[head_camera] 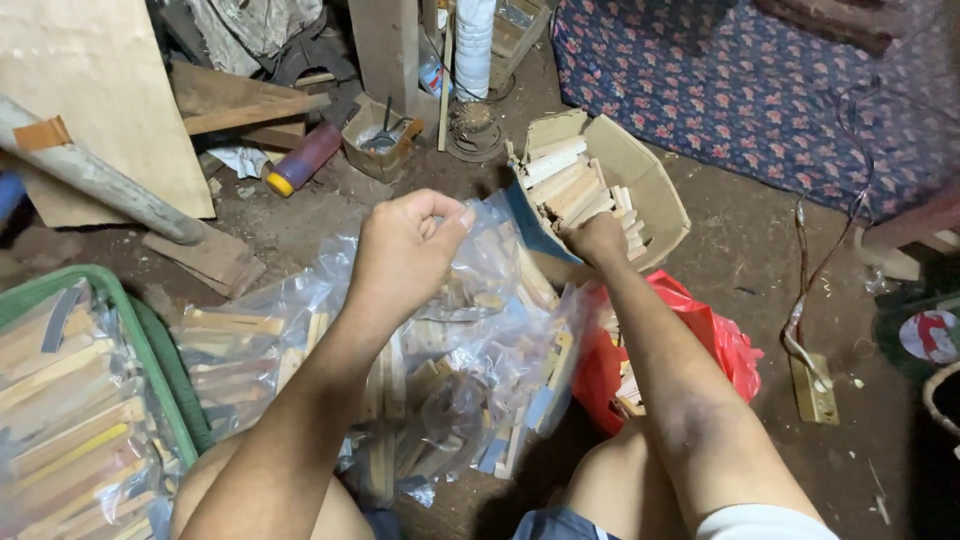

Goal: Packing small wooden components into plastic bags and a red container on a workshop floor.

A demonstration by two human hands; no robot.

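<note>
Dirt floor (740,250) under floral cloth (760,90)

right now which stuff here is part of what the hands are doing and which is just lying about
In hand:
left hand pinching the clear plastic bag of wooden pieces
right hand in the cardboard box of wooden strips

Lying about:
red bag
green basket
bottle
flowered cloth

Green basket (150,350) left; red bag (720,340) right; floral cloth (760,90) behind; purple bottle (303,158).

Bare forearms, bare knees; white sleeve edge right, blue-grey shorts.
</note>
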